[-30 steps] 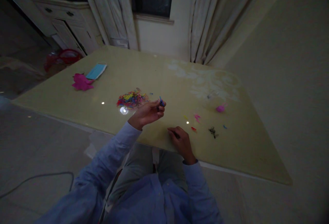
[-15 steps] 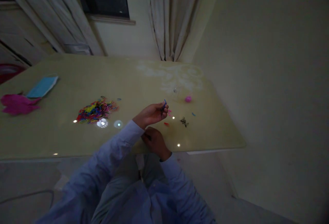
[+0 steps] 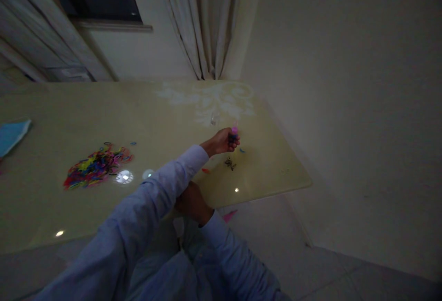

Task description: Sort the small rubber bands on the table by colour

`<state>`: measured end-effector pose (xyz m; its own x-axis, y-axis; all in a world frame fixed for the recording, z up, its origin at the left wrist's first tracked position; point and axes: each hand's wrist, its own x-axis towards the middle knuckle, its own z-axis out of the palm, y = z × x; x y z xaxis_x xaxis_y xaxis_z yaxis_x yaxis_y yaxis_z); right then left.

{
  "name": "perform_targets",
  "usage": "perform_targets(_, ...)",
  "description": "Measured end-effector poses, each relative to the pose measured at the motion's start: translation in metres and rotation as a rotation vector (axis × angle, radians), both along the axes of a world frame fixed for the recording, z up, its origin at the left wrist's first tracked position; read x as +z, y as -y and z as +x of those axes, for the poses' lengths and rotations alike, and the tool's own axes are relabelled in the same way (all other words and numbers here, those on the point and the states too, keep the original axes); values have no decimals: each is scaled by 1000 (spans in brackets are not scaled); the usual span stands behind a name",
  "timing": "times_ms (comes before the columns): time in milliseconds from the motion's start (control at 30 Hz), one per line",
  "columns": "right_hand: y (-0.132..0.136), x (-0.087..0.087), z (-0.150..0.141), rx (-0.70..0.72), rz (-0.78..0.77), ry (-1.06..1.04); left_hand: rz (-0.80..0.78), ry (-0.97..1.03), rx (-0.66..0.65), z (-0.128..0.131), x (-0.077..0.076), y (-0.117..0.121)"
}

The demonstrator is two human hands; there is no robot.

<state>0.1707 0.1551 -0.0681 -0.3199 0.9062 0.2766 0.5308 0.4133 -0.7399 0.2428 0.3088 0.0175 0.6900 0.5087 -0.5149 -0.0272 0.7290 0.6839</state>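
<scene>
The left hand [image 3: 223, 141] reaches out over the right part of the surface [image 3: 165, 121], its fingers curled closed on a small bunch of dark blue bands [image 3: 234, 138]. The bunch sits at the fingertips; how many bands are in it is too small to tell. Just beyond these fingers is a small bright pink item [image 3: 235, 130]; whether the fingers touch it cannot be told.

The right hand [image 3: 194, 203] is close to the person's body at the near edge of the surface, partly hidden under the left forearm. Its fingers are covered, so whether they are apart, together or clamped on something cannot be told. The two hands are well apart.

A small clear container [image 3: 214, 118] is on the surface beyond the left wrist, near the pink item; what is in it, if anything, is too faint to make out. Nearer the person lie a loose cluster of black bands [image 3: 230, 164], a small blue piece [image 3: 242, 150] beside the left hand and a small red piece [image 3: 206, 170].

A spread pile of mixed coloured bands [image 3: 98, 165] lies directly on the left part of the surface, in red, yellow, blue, pink and black, with a single blue band [image 3: 133, 143] just off its far right side. At the left edge of the view is part of a light blue mask [image 3: 13, 136].
</scene>
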Motion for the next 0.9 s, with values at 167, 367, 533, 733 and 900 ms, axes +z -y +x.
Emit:
perform_targets(167,-1,-12,-3,26,64,42,213,-153,-90,23,-14,-8)
perform_targets(367,-1,-18,-11,24,118,125,803,-417,-220,34,-29,-12)
perform_targets(533,3,-4,-9,52,133,138,1328,-525,-399,39,-35,-15)
perform_targets(733,5,12,0,72,105,87,1500,-510,-405,46,-43,-14)
perform_targets(900,6,8,0,47,45,94,1575,-488,-409,44,-51,-11)
